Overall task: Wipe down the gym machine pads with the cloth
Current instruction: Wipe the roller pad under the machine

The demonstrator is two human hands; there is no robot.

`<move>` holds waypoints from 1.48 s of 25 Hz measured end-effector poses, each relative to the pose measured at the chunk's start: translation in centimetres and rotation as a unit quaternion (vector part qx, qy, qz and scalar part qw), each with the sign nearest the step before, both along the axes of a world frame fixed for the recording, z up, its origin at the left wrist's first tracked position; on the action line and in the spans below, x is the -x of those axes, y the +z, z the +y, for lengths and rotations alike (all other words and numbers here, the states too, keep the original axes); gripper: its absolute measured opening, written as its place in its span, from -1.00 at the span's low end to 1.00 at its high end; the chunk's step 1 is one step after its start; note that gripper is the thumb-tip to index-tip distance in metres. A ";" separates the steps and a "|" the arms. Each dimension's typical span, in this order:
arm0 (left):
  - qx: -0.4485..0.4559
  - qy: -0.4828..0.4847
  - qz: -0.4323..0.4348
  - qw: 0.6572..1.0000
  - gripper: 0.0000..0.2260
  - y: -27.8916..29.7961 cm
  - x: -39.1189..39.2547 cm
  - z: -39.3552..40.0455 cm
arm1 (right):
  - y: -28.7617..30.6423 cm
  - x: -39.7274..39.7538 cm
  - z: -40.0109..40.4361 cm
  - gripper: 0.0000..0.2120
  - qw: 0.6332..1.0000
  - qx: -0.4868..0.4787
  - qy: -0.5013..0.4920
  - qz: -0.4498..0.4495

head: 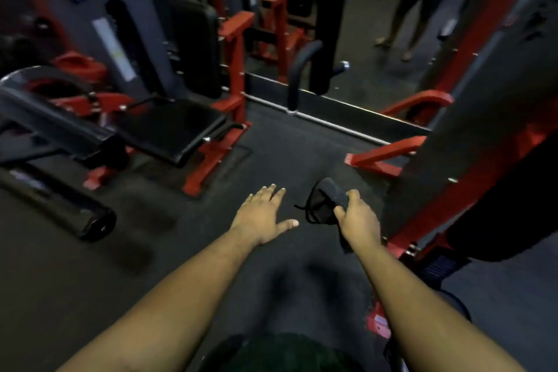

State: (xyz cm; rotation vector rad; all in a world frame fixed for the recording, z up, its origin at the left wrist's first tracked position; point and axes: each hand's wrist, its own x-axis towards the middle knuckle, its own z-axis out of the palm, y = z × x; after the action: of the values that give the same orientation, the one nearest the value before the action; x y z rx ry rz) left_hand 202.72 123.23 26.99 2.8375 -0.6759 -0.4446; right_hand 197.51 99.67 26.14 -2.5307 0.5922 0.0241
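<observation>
Head view, looking down over both outstretched forearms at a dark rubber floor [271, 154]. The left hand [262, 214] is held palm down above the floor, fingers straight and spread apart, thumb out to the side, holding nothing. The right hand [357, 217] has its fingers and thumb curled round a dark cloth [324, 201]; the bunched cloth projects forward and to the left of the fist, with a thin loose thread trailing from its edge and a short end hanging below the wrist. The cloth is in the air, touching no pad.

At left stands a red-framed gym machine [232, 69] with a black seat pad [172, 127] lying roughly level and a black back pad [196, 45] upright behind it. A black roller pad [60, 202] lies in the left foreground, blurred. Along the right edge rises a second red and black machine frame [471, 136], just beside the right hand. At the top right, the bare legs of another person [413, 18] appear, well apart from the hands. No containers are visible in this view.
</observation>
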 end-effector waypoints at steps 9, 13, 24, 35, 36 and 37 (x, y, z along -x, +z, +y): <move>0.005 0.198 -0.004 0.980 -0.12 -0.3 6.6 27.8 | 1.0 -2.2 26.9 -0.83 0.976 0.021 0.217 -0.004; -0.006 0.259 -0.004 0.966 -0.13 -1.1 9.0 39.6 | 0.5 -2.7 39.0 -0.83 0.961 0.020 0.275 -0.002; -0.006 0.327 0.030 0.945 -0.13 -2.1 6.8 58.1 | -0.3 -9.1 58.7 -0.79 0.929 -0.010 0.371 -0.004; 0.003 0.371 0.025 0.928 -0.14 -4.4 -1.4 76.0 | -2.2 -19.8 77.6 -0.71 0.904 -0.020 0.428 -0.003; 0.001 0.361 0.021 0.932 -0.14 -4.8 -2.8 78.6 | -2.7 -20.7 79.8 -0.64 0.903 -0.018 0.430 0.011; 0.001 0.349 0.016 0.937 -0.13 -5.2 -4.1 80.9 | -3.2 -21.6 81.9 -0.59 0.902 -0.013 0.432 0.029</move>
State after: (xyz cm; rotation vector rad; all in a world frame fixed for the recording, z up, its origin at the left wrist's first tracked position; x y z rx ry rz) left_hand 206.85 204.11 21.84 2.8037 0.3516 -0.3517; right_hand 219.07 181.58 22.91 -2.5588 -0.5447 0.4194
